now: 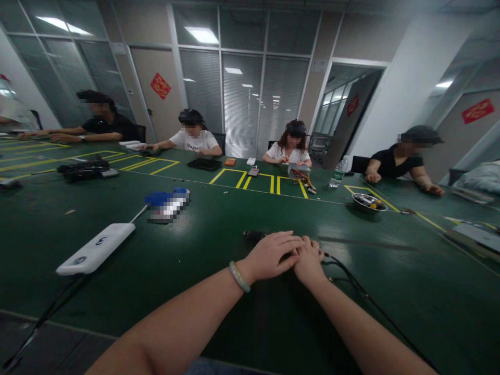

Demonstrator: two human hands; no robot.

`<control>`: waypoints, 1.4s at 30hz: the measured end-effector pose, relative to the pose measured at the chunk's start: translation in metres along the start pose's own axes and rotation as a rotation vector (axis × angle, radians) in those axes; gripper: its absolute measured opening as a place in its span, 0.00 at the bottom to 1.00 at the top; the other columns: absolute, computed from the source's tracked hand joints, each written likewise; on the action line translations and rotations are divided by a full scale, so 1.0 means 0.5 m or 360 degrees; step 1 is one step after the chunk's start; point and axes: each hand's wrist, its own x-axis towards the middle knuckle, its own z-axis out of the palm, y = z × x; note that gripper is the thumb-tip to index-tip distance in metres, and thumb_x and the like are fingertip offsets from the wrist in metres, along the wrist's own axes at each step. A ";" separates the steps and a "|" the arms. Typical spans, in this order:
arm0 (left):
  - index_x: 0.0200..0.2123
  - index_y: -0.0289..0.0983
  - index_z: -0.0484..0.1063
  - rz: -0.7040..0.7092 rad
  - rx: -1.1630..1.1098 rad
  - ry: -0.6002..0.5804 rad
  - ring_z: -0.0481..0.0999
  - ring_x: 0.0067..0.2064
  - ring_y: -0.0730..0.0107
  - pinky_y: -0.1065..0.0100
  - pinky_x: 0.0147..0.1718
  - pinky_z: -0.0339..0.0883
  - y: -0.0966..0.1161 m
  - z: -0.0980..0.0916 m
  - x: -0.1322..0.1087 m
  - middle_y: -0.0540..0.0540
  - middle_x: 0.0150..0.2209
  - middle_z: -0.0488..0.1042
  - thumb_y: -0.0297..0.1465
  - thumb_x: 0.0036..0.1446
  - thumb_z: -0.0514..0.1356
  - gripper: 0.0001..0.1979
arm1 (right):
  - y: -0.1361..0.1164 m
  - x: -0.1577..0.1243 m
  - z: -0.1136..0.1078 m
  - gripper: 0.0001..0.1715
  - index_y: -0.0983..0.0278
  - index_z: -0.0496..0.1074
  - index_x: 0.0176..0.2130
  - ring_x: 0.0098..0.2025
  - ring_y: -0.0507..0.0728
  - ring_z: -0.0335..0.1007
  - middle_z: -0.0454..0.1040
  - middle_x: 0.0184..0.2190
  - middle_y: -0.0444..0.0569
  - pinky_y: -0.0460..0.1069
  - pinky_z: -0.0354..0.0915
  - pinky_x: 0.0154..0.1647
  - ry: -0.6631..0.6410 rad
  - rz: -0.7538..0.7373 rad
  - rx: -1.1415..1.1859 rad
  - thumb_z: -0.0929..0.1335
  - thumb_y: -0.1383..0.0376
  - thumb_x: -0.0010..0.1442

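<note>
Left hand lies on right hand, together, near one black cable; one pale green bangle is on left wrist.

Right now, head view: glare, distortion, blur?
Head view: wide-angle bending curves the walls and table edges; ceiling lights glare on the green table; a pixelated patch hides the blue-and-white object; the left hand and right hand look sharp.

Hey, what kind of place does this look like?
Probably an electronics assembly workroom in an office building: a long green workbench marked with yellow lines, seated people working along it, and a bundle of coloured wires lying on it.
</note>
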 end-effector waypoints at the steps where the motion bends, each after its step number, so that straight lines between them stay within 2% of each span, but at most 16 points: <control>1: 0.62 0.43 0.59 -0.0050 0.0002 0.0026 0.57 0.65 0.65 0.58 0.65 0.50 -0.002 -0.004 -0.001 0.47 0.63 0.62 0.36 0.66 0.51 0.22 | -0.026 0.004 0.005 0.24 0.56 0.64 0.60 0.55 0.70 0.53 0.61 0.56 0.59 0.66 0.54 0.50 0.0011 -0.0042 0.0038 0.56 0.62 0.67; 4: 0.64 0.42 0.55 -0.0148 0.0020 0.0054 0.56 0.66 0.64 0.56 0.65 0.50 -0.011 -0.011 -0.004 0.46 0.65 0.59 0.36 0.68 0.48 0.23 | -0.073 0.014 0.019 0.26 0.56 0.61 0.62 0.59 0.72 0.49 0.56 0.61 0.58 0.67 0.52 0.53 0.0009 -0.0119 0.0181 0.57 0.61 0.67; 7: 0.65 0.42 0.54 -0.0193 0.0033 0.0014 0.55 0.66 0.66 0.58 0.65 0.50 -0.022 -0.009 -0.007 0.47 0.65 0.59 0.36 0.69 0.44 0.23 | -0.068 0.017 0.017 0.27 0.55 0.57 0.64 0.60 0.67 0.50 0.55 0.62 0.54 0.63 0.52 0.57 -0.0030 -0.0179 0.0395 0.57 0.60 0.66; 10: 0.66 0.42 0.51 -0.0233 0.0091 -0.0068 0.56 0.66 0.67 0.59 0.63 0.51 -0.035 0.002 -0.010 0.46 0.65 0.58 0.40 0.69 0.43 0.24 | -0.011 0.002 0.002 0.34 0.59 0.50 0.67 0.62 0.64 0.50 0.54 0.62 0.55 0.60 0.53 0.60 0.0067 -0.0195 0.0531 0.59 0.56 0.64; 13: 0.66 0.43 0.50 -0.0234 0.0203 -0.0180 0.59 0.64 0.61 0.56 0.60 0.54 -0.047 0.015 -0.010 0.43 0.66 0.56 0.48 0.65 0.48 0.30 | 0.074 -0.026 -0.008 0.47 0.60 0.45 0.68 0.65 0.68 0.44 0.48 0.65 0.56 0.63 0.51 0.61 0.0146 -0.0150 0.0371 0.66 0.51 0.59; 15: 0.65 0.46 0.54 -0.0231 0.0270 -0.0231 0.62 0.62 0.58 0.55 0.58 0.55 -0.051 0.022 -0.008 0.43 0.64 0.59 0.50 0.63 0.52 0.31 | 0.126 -0.042 -0.005 0.50 0.59 0.43 0.69 0.66 0.69 0.42 0.45 0.66 0.56 0.66 0.50 0.61 0.0120 -0.0133 0.0250 0.66 0.47 0.57; 18: 0.61 0.48 0.59 -0.0254 0.0321 -0.0250 0.67 0.56 0.62 0.59 0.55 0.57 -0.051 0.029 -0.005 0.47 0.56 0.69 0.44 0.64 0.54 0.24 | 0.177 -0.050 0.004 0.45 0.59 0.43 0.69 0.65 0.68 0.45 0.49 0.65 0.57 0.66 0.50 0.61 -0.0014 -0.0214 0.0213 0.61 0.44 0.63; 20: 0.60 0.48 0.60 -0.0274 0.0352 -0.0247 0.69 0.53 0.64 0.61 0.53 0.58 -0.047 0.030 -0.003 0.48 0.53 0.70 0.41 0.64 0.55 0.22 | 0.194 -0.043 0.002 0.42 0.58 0.45 0.69 0.64 0.66 0.49 0.54 0.63 0.55 0.64 0.50 0.62 -0.0074 -0.0357 0.0239 0.59 0.43 0.65; 24: 0.59 0.48 0.62 -0.0272 0.0374 -0.0256 0.69 0.52 0.63 0.62 0.51 0.59 -0.041 0.027 -0.002 0.48 0.51 0.70 0.39 0.63 0.57 0.22 | 0.212 -0.005 -0.022 0.34 0.56 0.51 0.67 0.62 0.61 0.53 0.59 0.61 0.52 0.61 0.49 0.63 -0.0055 -0.0732 0.0290 0.59 0.48 0.67; 26: 0.58 0.48 0.62 -0.0272 0.0374 -0.0277 0.69 0.51 0.63 0.62 0.50 0.60 -0.041 0.024 -0.003 0.48 0.50 0.71 0.39 0.62 0.58 0.21 | 0.220 0.019 -0.031 0.31 0.58 0.54 0.65 0.61 0.61 0.55 0.61 0.59 0.53 0.60 0.50 0.62 0.0011 -0.0773 0.0301 0.58 0.51 0.68; 30: 0.58 0.47 0.63 -0.0297 0.0416 -0.0328 0.70 0.50 0.62 0.61 0.49 0.60 -0.048 0.011 -0.005 0.47 0.49 0.71 0.39 0.61 0.59 0.22 | 0.216 0.061 -0.028 0.25 0.63 0.64 0.57 0.56 0.62 0.60 0.66 0.53 0.55 0.58 0.54 0.58 0.0217 -0.0665 0.0335 0.58 0.54 0.68; 34: 0.57 0.46 0.64 -0.0398 0.0468 -0.0375 0.72 0.49 0.60 0.60 0.48 0.62 -0.069 -0.019 -0.015 0.46 0.48 0.72 0.39 0.60 0.60 0.22 | 0.172 0.068 -0.027 0.20 0.64 0.69 0.43 0.46 0.59 0.65 0.69 0.43 0.52 0.53 0.60 0.50 0.0302 -0.0510 0.0350 0.58 0.53 0.68; 36: 0.55 0.46 0.65 -0.0469 0.0485 -0.0379 0.72 0.49 0.59 0.59 0.48 0.63 -0.080 -0.035 -0.022 0.47 0.48 0.72 0.39 0.59 0.60 0.21 | 0.145 0.057 -0.035 0.20 0.62 0.69 0.40 0.41 0.57 0.67 0.70 0.40 0.49 0.51 0.61 0.42 0.0190 -0.0417 0.0352 0.58 0.51 0.69; 39: 0.54 0.45 0.66 -0.0507 0.0470 -0.0346 0.73 0.48 0.60 0.59 0.48 0.64 -0.090 -0.048 -0.031 0.47 0.48 0.73 0.38 0.59 0.60 0.20 | 0.114 0.029 -0.054 0.20 0.61 0.70 0.38 0.35 0.56 0.68 0.70 0.38 0.47 0.49 0.60 0.33 -0.0151 -0.0258 0.0353 0.62 0.49 0.66; 42: 0.58 0.44 0.64 -0.0439 0.0454 -0.0254 0.70 0.54 0.59 0.58 0.52 0.63 -0.087 -0.037 -0.032 0.45 0.54 0.69 0.38 0.57 0.61 0.25 | 0.105 0.003 -0.072 0.15 0.61 0.71 0.37 0.37 0.57 0.69 0.71 0.38 0.47 0.49 0.60 0.32 -0.0365 -0.0244 0.0331 0.70 0.52 0.59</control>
